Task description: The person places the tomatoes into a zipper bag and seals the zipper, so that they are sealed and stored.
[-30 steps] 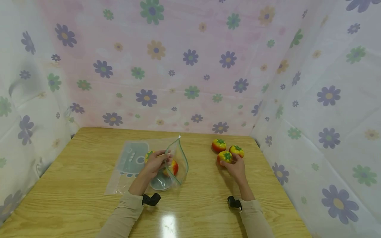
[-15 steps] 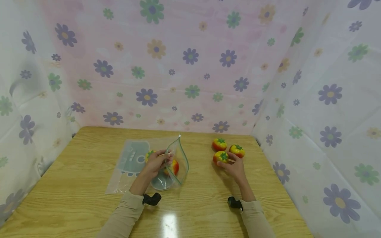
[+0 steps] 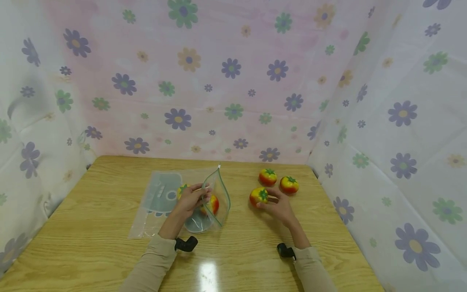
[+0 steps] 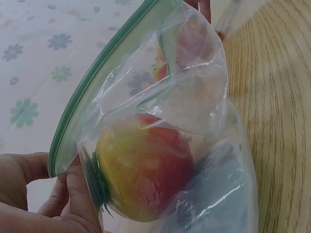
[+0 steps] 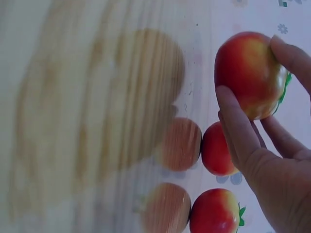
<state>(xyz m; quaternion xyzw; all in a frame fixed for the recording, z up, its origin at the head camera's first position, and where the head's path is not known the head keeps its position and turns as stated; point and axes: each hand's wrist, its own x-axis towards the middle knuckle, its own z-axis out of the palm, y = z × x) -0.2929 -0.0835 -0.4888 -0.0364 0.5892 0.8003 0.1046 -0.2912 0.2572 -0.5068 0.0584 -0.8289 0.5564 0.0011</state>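
Note:
On the left, my left hand (image 3: pixel 190 200) pinches the green-edged mouth of a clear zip bag (image 3: pixel 140 225) lying on its side, its opening facing right. Inside it is a red and yellow toy tomato (image 4: pixel 146 170), seen close up in the left wrist view; part of another toy tomato (image 3: pixel 182 190) shows beyond my fingers. My right hand (image 3: pixel 280 207) grips a third toy tomato (image 3: pixel 257 197) between thumb and fingers, to the right of the bag mouth. In the right wrist view, this tomato (image 5: pixel 245 73) appears above the tabletop.
Two more toy tomatoes, one at the back (image 3: pixel 268 177) and one further right (image 3: pixel 289 185), sit on the wooden table (image 3: pixel 248 251). Flower-printed cloth (image 3: pixel 233 73) hangs behind the table and along both sides.
My right hand has carried its tomato leftward, away from the other two and closer to the bag. The left hand stays at the bag's mouth.

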